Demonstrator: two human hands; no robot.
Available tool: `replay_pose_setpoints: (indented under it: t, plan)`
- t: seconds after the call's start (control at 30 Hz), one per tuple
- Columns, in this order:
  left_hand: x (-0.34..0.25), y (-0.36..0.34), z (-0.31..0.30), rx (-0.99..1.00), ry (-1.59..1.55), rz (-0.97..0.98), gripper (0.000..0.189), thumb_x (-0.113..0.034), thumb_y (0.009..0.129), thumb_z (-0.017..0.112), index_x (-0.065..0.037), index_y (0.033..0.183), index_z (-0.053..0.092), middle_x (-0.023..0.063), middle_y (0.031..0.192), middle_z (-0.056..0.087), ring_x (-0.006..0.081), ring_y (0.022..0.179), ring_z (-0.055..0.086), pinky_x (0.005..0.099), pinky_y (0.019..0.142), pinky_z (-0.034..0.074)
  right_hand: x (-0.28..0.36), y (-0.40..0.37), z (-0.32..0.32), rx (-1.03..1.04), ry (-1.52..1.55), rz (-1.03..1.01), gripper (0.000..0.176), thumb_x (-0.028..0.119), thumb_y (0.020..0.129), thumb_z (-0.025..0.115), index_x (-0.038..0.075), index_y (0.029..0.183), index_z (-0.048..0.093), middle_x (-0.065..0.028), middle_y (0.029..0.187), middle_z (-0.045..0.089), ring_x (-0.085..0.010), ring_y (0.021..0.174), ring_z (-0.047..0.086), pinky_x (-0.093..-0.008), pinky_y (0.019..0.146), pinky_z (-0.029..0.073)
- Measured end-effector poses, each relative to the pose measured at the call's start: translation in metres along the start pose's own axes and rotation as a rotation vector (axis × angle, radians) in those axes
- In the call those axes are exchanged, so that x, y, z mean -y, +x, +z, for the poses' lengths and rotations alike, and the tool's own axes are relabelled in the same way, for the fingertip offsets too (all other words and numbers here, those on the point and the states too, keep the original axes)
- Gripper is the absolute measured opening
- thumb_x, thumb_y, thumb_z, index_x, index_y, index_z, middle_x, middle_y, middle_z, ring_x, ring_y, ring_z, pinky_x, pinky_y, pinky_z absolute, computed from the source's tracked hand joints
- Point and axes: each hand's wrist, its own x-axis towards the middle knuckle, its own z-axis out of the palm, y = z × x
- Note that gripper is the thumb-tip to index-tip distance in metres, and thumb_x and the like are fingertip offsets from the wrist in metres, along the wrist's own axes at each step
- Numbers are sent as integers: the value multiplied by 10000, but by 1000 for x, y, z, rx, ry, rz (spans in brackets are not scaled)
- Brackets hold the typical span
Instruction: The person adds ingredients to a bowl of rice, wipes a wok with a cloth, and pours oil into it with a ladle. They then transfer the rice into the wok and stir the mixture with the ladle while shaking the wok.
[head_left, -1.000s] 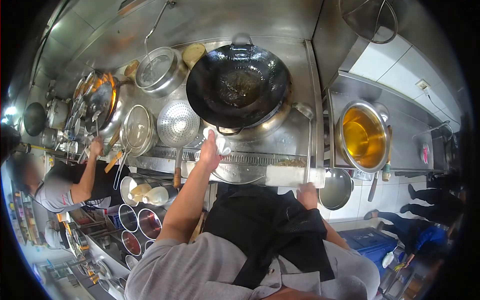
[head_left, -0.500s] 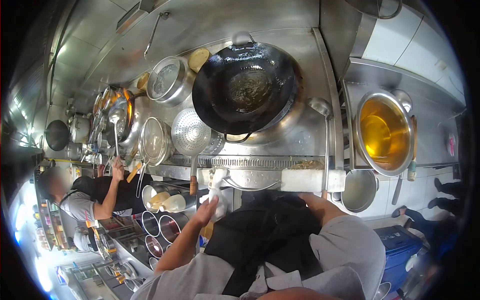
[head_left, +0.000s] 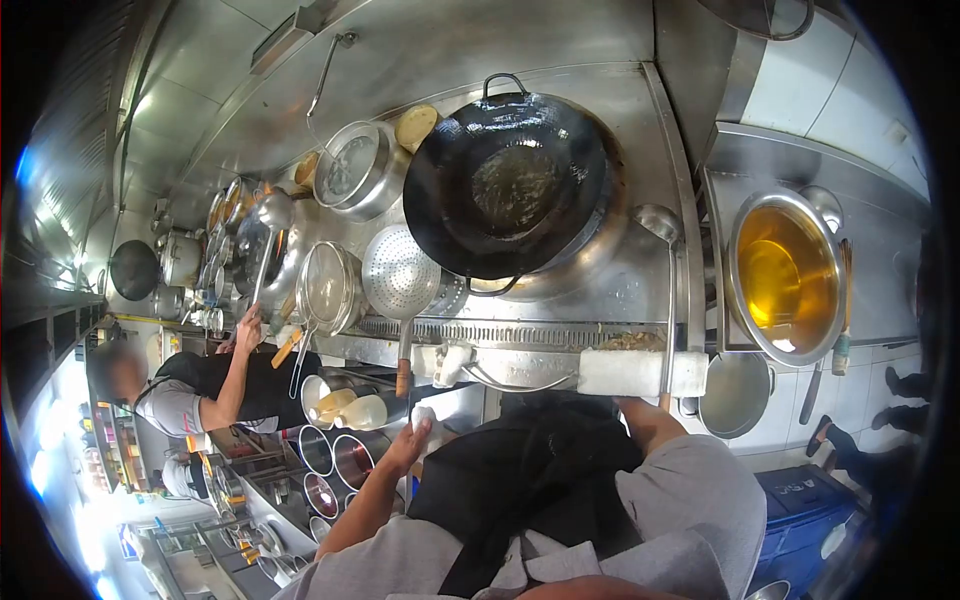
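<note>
white cloth (head_left: 423,413) looks pinched by the left hand (head_left: 406,447) in front of the wok (head_left: 440,210), maybe against burns; the hidden right hand i cannot tell.

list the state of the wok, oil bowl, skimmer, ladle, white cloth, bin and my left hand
black wok: upright, liquid pooled inside
wide steel bowl: partly filled with amber liquid
perforated skimmer: lying flat, empty
ladle: set down, cup facing up
white cloth: bunched on the front ledge
blue bin: appears closed
left hand: at a small white item, grip unclear
</note>
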Motion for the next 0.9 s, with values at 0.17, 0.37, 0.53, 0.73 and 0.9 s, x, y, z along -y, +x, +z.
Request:
replay_pose_setpoints:
  t: [0.17,0.37,0.53,0.73,0.9]
  plan:
    - [9,10,-8,1,118,38,597,-525,965,435,-2,1244,503,70,1088,575,175,1001,511,322,898,408,0,2,6,12,19,1,280,222,842,578,19,1005,682,-197,973,678,-323,932,657,-415,827,517]
    - [3,25,-2,48,248,116,574,-512,977,406,-2,1217,517,80,1048,572,181,984,507,335,892,416,0,2,7,21,23,10,294,229,839,579,20,1020,679,-201,986,675,-322,944,654,-410,833,515]
    - [-28,22,11,144,368,154,543,-498,976,425,-31,1240,508,86,1071,584,198,1008,524,344,902,422,0,-1,3,26,22,6,306,234,836,580,21,1033,677,-204,997,672,-322,953,651,-407,838,513]
    - [-2,46,8,168,462,189,515,-459,973,464,-36,1264,492,91,1082,588,189,991,537,339,888,432,1,1,0,36,11,-2,321,241,833,581,21,1048,674,-208,1010,669,-321,965,648,-403,845,511]
    - [-12,29,11,167,376,154,517,-448,976,465,-38,1290,474,83,1086,588,176,985,537,328,885,433,1,4,4,50,-2,6,334,247,830,582,22,1061,671,-211,1020,666,-320,974,645,-400,850,509]
